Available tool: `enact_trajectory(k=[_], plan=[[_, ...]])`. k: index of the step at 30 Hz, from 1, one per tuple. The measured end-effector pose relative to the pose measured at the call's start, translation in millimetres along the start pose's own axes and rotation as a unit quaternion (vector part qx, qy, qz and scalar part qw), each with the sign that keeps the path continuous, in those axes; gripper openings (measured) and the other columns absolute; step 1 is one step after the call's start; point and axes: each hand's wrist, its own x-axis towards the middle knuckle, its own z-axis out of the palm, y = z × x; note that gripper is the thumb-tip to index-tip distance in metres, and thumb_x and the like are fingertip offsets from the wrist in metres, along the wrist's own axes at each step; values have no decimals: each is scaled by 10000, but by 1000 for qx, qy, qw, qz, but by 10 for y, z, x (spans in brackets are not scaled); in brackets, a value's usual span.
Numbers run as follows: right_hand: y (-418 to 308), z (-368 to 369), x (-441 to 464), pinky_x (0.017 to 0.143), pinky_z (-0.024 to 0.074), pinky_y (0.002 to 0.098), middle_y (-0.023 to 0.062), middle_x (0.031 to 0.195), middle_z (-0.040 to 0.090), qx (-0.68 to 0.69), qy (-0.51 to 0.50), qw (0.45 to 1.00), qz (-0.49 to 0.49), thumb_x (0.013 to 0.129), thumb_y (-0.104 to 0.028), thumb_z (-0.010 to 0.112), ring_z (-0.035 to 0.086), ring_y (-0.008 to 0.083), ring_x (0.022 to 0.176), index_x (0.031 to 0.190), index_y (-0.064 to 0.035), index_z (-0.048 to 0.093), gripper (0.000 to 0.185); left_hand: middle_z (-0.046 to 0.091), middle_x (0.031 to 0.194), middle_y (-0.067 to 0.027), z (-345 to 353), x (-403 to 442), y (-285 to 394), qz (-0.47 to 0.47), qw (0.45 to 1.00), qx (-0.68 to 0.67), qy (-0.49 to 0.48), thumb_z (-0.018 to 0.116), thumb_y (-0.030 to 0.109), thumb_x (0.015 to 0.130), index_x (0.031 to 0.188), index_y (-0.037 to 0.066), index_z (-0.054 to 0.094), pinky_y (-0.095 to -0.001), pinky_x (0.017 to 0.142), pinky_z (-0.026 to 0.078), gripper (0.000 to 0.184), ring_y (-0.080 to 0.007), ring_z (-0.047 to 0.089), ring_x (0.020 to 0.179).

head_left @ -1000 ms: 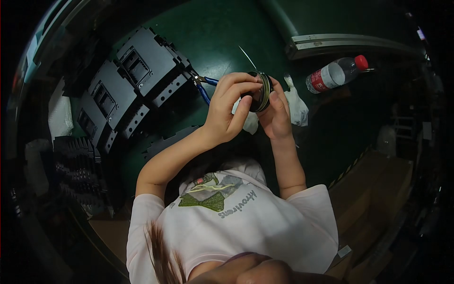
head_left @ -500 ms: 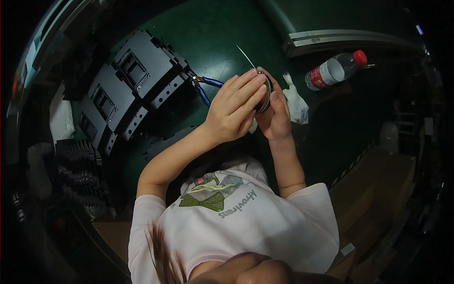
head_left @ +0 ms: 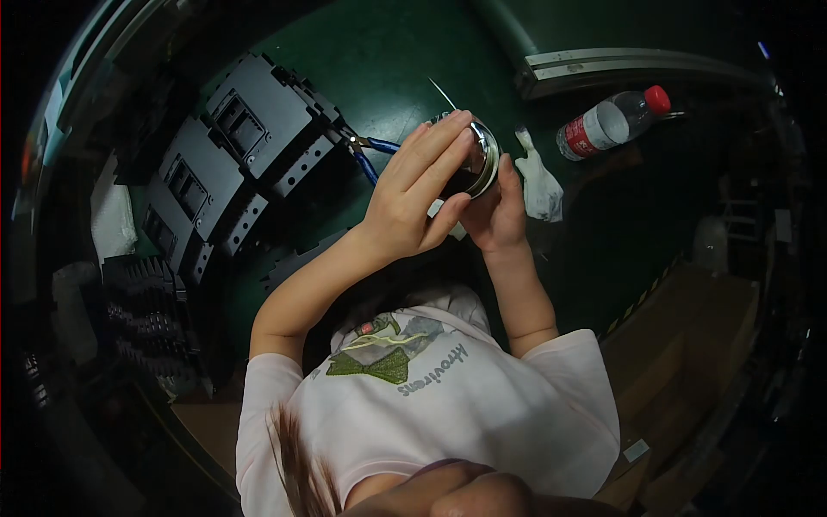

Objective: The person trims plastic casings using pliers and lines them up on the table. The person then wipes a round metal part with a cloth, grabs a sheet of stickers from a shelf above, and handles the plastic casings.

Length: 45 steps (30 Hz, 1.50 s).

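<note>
A shiny round object (head_left: 488, 164) is held above the green table (head_left: 379, 52) – the left hand (head_left: 413, 185) spread over its left side, fingers nearly straight, the right hand (head_left: 500, 211) half-curled around its right. The shirt (head_left: 491, 414) reads "Atrovirens"; far right, the bottle's red label (head_left: 579, 140) is illegible.

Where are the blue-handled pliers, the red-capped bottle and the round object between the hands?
Blue-handled pliers (head_left: 379, 145): head view, on one handle.
Red-capped bottle (head_left: 611, 126): head view, on its side.
Round object (head_left: 484, 164): head view, on its exposed face near the rim.
</note>
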Motion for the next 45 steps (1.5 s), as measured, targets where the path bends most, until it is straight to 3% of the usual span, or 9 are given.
enact_trajectory(k=[6,11,23,30,32,34,36,40,45], plan=[[34,-1,-39,964,432,394,147,1267,472,97,23,993,71,914,-462,409,500,250,1152,1328,-46,343,590,398,1346,-202,-191,143,78,-34,996,77,-26,714,188,708,1279,-12,442,-460,990,347,664,-385,406,1233],[45,-53,-70,950,448,378,151,1277,453,11,39,999,36,896,-452,455,495,253,1158,1332,-49,334,606,416,1327,-167,-280,168,65,-145,976,-44,-159,773,208,675,1324,39,411,-376,979,391,763,-310,460,1195],[27,-69,-123,951,452,400,167,1278,441,-17,8,1000,11,904,-393,475,492,283,1166,1342,-62,302,576,479,1259,-141,-340,185,16,-203,953,-141,-173,817,170,620,1323,52,422,-367,942,429,815,-257,503,1143],[28,-100,-139,948,450,397,177,1280,439,12,0,1000,21,916,-394,464,489,287,1168,1341,-49,298,572,504,1240,-141,-217,113,31,-178,964,-157,-119,825,203,612,1282,26,455,-351,940,421,785,-254,503,1143],[8,-81,-143,946,450,398,174,1279,440,1,-9,1000,5,914,-396,470,488,285,1168,1339,-45,301,577,491,1225,-143,-183,98,24,-135,974,-145,-108,810,172,633,1275,44,444,-306,809,485,750,-254,555,1038],[-10,-60,-150,945,451,398,172,1278,440,-9,-19,1000,-10,911,-398,477,488,284,1168,1337,-40,303,583,483,1238,-149,-166,88,25,-117,979,-128,-107,810,192,633,1269,41,450,-316,827,485,746,-263,550,1056],[-26,-54,-165,825,522,418,173,1287,445,-108,-8,994,-16,881,-500,454,518,302,1124,1358,-62,289,669,475,1251,-156,-151,68,36,-100,983,-111,-105,809,211,633,1263,39,455,-325,845,484,742,-272,545,1074],[-33,-92,-202,816,526,419,170,1290,444,-93,-17,995,-14,882,-480,465,507,302,1138,1357,-58,291,659,458,1267,-177,-115,7,57,-84,987,-98,-95,806,245,622,1258,44,472,-334,849,485,746,-294,539,1090],[4,-156,-205,978,416,388,163,1285,435,6,-13,1000,3,872,-404,533,472,262,1180,1327,-10,310,641,441,1287,-189,-118,-11,86,-59,990,-41,-124,759,318,662,1265,89,491,-395,876,467,699,-332,507,1137]])
